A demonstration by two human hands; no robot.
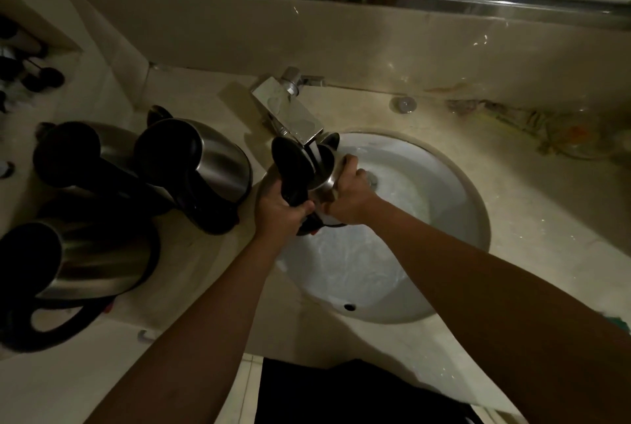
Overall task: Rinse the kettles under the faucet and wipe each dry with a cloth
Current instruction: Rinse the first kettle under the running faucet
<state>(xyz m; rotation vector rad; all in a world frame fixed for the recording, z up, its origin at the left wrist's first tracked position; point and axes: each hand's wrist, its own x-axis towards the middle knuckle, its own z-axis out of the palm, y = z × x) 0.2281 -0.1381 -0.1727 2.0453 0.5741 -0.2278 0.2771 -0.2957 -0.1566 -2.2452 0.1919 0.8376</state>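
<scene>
- The left hand (pixel 280 210) is gripping the black handle of a steel kettle (pixel 322 171), holding it over the sink (pixel 444 191) under the faucet (pixel 290 112).
- The right hand (pixel 351 196) is clasping its body.
- 3 kettles (pixel 205 167) are standing on the left counter (pixel 191 270).

Both bare forearms reach forward and angle in toward the square chrome faucet (pixel 288 109). Left hand (pixel 280 212) curls around the black handle just below it, right hand (pixel 348 191) cups the shiny steel kettle (pixel 324 174) body, fingers wrapped over.
</scene>
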